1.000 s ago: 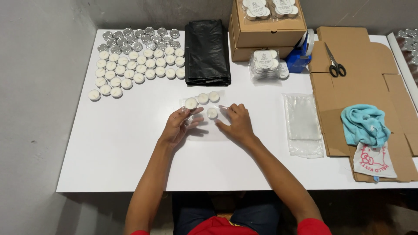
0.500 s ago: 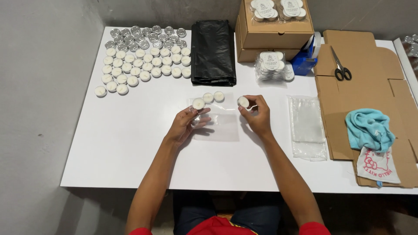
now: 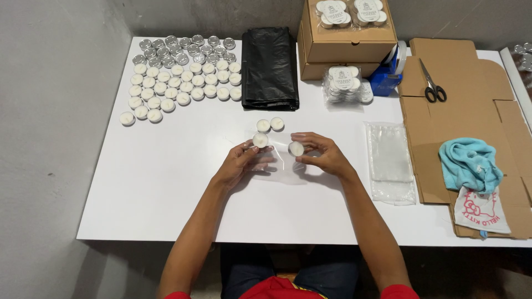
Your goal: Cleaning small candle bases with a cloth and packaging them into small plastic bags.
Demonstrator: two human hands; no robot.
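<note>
Pinching a small white tealight [image 3: 296, 148] between curled thumb and fingertips, the right hand [image 3: 324, 155] hovers over a clear plastic bag [image 3: 277, 163] lying flat on the white table [image 3: 166, 188]. Left of it, the left hand [image 3: 244, 163] grips another round tealight [image 3: 260, 140] and touches the glossy bag. Two more waxy candles [image 3: 270, 124] sit just beyond the bag.

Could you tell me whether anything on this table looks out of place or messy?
Nothing looks spilled or damaged. The only untidy spot is the blue cloth, lying crumpled on the flattened cardboard at the right; the tea lights sit in neat rows.
</note>
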